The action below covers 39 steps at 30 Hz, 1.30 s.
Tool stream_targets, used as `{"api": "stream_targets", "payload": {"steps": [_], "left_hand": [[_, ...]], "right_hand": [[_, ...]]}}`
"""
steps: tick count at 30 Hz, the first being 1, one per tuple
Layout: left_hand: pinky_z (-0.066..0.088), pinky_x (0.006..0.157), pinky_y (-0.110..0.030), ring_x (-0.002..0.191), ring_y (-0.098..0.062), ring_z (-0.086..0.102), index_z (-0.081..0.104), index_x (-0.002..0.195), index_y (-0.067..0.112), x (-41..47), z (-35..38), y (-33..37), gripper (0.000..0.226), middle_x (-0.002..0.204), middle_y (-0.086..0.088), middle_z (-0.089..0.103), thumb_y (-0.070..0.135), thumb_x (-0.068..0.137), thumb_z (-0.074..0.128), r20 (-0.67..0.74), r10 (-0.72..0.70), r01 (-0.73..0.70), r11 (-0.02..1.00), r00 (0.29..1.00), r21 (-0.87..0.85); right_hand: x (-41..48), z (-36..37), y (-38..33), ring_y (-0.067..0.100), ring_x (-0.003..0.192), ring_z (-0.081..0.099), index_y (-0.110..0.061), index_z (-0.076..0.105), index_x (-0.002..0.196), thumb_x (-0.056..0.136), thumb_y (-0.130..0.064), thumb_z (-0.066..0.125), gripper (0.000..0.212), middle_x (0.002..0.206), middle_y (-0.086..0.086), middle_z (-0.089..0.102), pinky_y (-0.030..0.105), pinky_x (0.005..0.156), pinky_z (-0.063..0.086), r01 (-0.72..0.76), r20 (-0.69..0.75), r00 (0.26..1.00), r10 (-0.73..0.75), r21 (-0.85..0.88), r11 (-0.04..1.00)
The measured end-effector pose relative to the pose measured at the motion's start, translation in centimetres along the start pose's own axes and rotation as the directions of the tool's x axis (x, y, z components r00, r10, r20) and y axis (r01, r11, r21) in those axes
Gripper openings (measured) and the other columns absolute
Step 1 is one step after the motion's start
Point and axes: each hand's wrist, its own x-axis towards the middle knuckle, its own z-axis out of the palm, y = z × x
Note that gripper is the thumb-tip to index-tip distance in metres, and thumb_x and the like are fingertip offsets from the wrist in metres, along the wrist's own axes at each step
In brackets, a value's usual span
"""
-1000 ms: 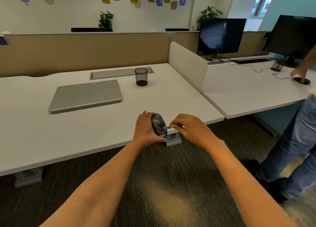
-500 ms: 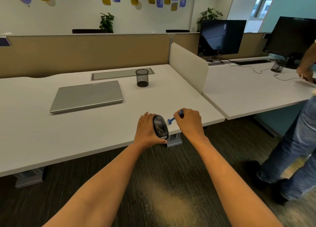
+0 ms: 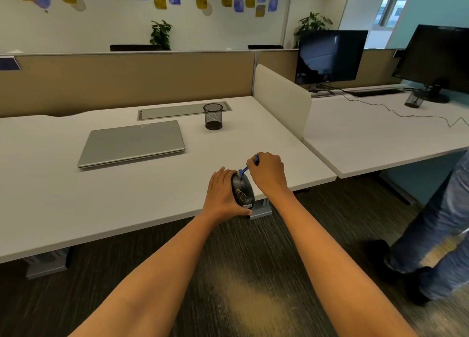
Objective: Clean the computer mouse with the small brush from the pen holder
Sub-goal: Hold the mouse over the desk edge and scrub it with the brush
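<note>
Right, the mouse [image 3: 244, 184] sits at the near edge of the desk [image 3: 152, 204], long axis running away from the person. L hand [image 3: 220, 194] grips its left side. R hand [image 3: 267, 174] pinches the blue brush [image 3: 245, 169], tip at the far end. The specks [image 3: 240, 194] lie nearer the person, so prob. the stroke pulls inward, w/ open floor past the edge.

The laptop [image 3: 132, 142] lies left of the pen holder [image 3: 213, 116], the mouse [image 3: 242, 190] nearer the desk's [image 3: 63, 197] front edge
</note>
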Motion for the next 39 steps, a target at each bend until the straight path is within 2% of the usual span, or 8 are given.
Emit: {"api": "stream_targets", "payload": {"steps": [3,9,16,23,30,32,36,39], "left_hand": [[0.005,0.117,-0.036,0.14,-0.025,0.017,0.027,0.138,0.016,-0.1,0.0,-0.1,0.109,0.144,-0.005,0.033,0.049,0.051,0.083,0.009,0.002,-0.002,1.0,1.0,0.022],[0.006,0.117,-0.036,0.14,-0.025,0.017,0.026,0.139,0.015,0.1,0.2,0.2,0.111,0.145,-0.005,0.032,0.049,0.05,0.084,0.015,-0.005,0.005,1.0,1.0,0.008],[0.005,0.117,-0.036,0.141,-0.024,0.014,0.026,0.139,0.016,0.1,0.0,-0.3,0.11,0.146,-0.005,0.031,0.049,0.051,0.084,0.024,-0.029,0.029,1.0,0.999,0.011],[0.003,0.117,-0.034,0.142,-0.022,0.012,0.024,0.141,0.012,0.5,-0.1,0.1,0.113,0.148,-0.006,0.028,0.048,0.052,0.084,0.024,-0.024,0.024,1.0,0.999,0.014],[0.006,0.115,-0.033,0.14,-0.025,0.018,0.03,0.136,0.015,0.2,-0.1,-0.3,0.107,0.142,-0.005,0.035,0.046,0.05,0.085,0.009,-0.013,0.013,1.0,1.0,-0.012],[0.007,0.115,-0.033,0.14,-0.025,0.019,0.03,0.136,0.015,0.2,-0.2,-0.4,0.106,0.141,-0.006,0.035,0.046,0.05,0.085,0.009,-0.009,0.009,1.0,1.0,-0.016],[0.003,0.116,-0.033,0.141,-0.024,0.016,0.026,0.139,0.013,0.4,0.1,-0.4,0.111,0.146,-0.006,0.031,0.048,0.051,0.084,0.02,-0.011,0.011,1.0,1.0,0.0],[0.003,0.116,-0.034,0.142,-0.024,0.016,0.027,0.139,0.013,0.5,0.2,-0.4,0.11,0.146,-0.006,0.032,0.047,0.051,0.084,0.016,-0.01,0.01,1.0,1.0,-0.02]], "right_hand": [[0.2,-0.6,0.0,0.031,0.089,0.063,0.004,0.066,0.097,0.092,-0.015,0.049,0.026,0.099,0.02,0.069,0.025,0.065,0.037,0.008,0.048,0.999,-0.006,-0.033,0.999],[0.2,-0.7,0.1,0.028,0.09,0.063,0.002,0.066,0.1,0.094,-0.019,0.048,0.029,0.101,0.018,0.07,0.023,0.065,0.035,-0.018,-0.019,1.0,0.018,0.009,1.0],[-0.4,-1.1,0.5,0.03,0.087,0.062,0.001,0.067,0.098,0.092,-0.02,0.05,0.027,0.097,0.019,0.07,0.026,0.066,0.038,0.015,0.069,0.998,-0.013,-0.037,0.999],[-2.1,-0.2,0.9,0.028,0.094,0.065,-0.005,0.068,0.1,0.09,-0.024,0.054,0.026,0.099,0.016,0.071,0.038,0.085,0.053,0.03,0.123,0.992,-0.036,0.057,0.998],[-2.5,-1.6,2.4,0.026,0.093,0.064,-0.005,0.069,0.101,0.092,-0.021,0.052,0.025,0.099,0.013,0.072,0.029,0.079,0.046,0.049,0.012,0.999,-0.049,0.006,0.999],[-2.5,-1.9,2.5,0.025,0.088,0.065,-0.004,0.07,0.097,0.091,-0.02,0.053,0.024,0.094,0.014,0.073,0.029,0.078,0.047,0.045,-0.003,0.999,-0.045,0.068,0.997],[-2.7,-0.7,1.6,0.02,0.086,0.065,-0.007,0.07,0.097,0.091,-0.023,0.055,0.023,0.094,0.012,0.073,0.023,0.074,0.045,0.059,0.06,0.996,-0.067,0.131,0.99],[-2.8,-0.3,1.9,0.023,0.092,0.066,-0.007,0.069,0.102,0.09,-0.024,0.054,0.025,0.099,0.013,0.072,0.028,0.079,0.049,0.042,0.092,0.994,-0.05,0.087,0.995]]}}
